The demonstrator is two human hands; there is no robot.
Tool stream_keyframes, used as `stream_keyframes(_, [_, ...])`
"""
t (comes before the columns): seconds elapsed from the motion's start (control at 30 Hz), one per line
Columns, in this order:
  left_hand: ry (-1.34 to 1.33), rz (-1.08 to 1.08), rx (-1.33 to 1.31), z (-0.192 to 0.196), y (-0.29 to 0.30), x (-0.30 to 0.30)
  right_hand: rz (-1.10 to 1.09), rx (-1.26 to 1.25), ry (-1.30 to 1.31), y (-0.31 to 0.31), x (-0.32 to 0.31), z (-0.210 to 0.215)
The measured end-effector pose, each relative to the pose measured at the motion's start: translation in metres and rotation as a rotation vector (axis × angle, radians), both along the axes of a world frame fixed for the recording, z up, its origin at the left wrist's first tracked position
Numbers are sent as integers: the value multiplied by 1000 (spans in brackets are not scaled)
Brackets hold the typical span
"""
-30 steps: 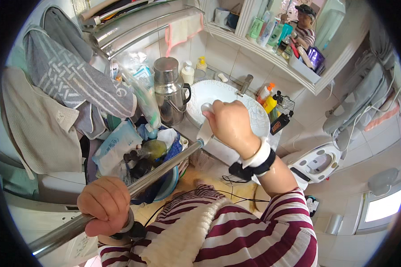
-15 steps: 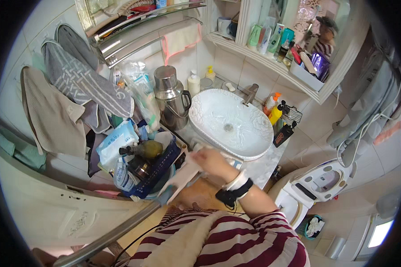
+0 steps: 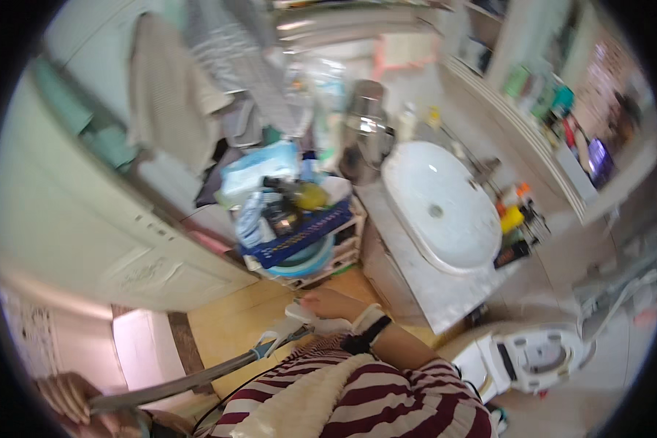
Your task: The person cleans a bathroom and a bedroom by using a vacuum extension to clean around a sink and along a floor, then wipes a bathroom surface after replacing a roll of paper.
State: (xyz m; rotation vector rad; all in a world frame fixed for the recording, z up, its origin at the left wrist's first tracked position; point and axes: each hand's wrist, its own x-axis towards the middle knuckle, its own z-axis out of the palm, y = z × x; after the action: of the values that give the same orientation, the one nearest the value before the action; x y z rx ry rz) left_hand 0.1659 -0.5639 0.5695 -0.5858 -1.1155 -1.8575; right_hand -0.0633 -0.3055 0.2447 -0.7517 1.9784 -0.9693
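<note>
A mop with a grey metal pole (image 3: 197,374) slants across in front of my body. Its pale, whitish head, with a light-blue joint, is at the upper right end of the pole. My right hand (image 3: 328,304) grips that pale head, with a white and black band on the wrist. Low on the left, my left hand (image 3: 67,398) is wrapped round the other end of the pole. The picture is smeared by motion, so finger details are soft.
Ahead stand a white washbasin (image 3: 445,212) on a marble counter, a steel thermos flask (image 3: 365,131) and a rack with a blue basket (image 3: 299,237). A toilet (image 3: 518,365) is at right. A cream door (image 3: 117,219) stands left, beside yellowish floor (image 3: 233,325).
My view has swung left, so the basin and rack appear further right and more door and floor show. The mop head is now lower, over the floor; my left hand has come into view.
</note>
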Motion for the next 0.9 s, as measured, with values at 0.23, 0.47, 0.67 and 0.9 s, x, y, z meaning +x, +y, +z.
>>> stream_keyframes(0.23, [-109,550,14,-48,-23,20,-211,-250,231,-39,-39,-43])
stream_keyframes(0.47, [-290,720,-16,-97,-85,63,-475,-604,-132,-171,-73,109])
stream_keyframes(0.67, [-374,835,-54,-125,-139,87,-746,-529,975,-267,-152,142])
stream_keyframes(0.9, [-454,1034,-37,-139,-196,138,-818,108,1193,-320,-210,178])
